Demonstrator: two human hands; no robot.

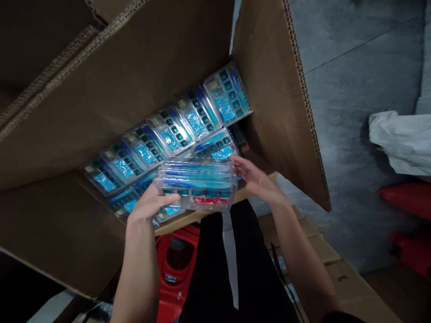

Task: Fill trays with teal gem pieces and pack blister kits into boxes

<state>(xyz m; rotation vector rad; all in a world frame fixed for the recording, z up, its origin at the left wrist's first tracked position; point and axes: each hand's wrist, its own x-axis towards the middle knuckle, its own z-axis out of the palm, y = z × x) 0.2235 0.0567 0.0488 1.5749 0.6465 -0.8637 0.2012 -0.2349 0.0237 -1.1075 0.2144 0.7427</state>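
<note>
Clear plastic blister packs with blue cards inside form the stack of packs (197, 184) that we hold between both hands, just above the near edge of the open cardboard box (134, 89); our left hand (151, 204) is curled around the stack's left end, thumb laid along its front; our right hand (254, 177) is spread nearly flat, fingers stretched, pressing against the stack's right end without closing on it; inside the box, rows of like packs (168, 130) lie overlapping in a slanted line just behind the stack; below our arms a red plastic object (177, 260) shows; on the grey floor (353, 67) to the right lies a white bag (400, 141).
</note>
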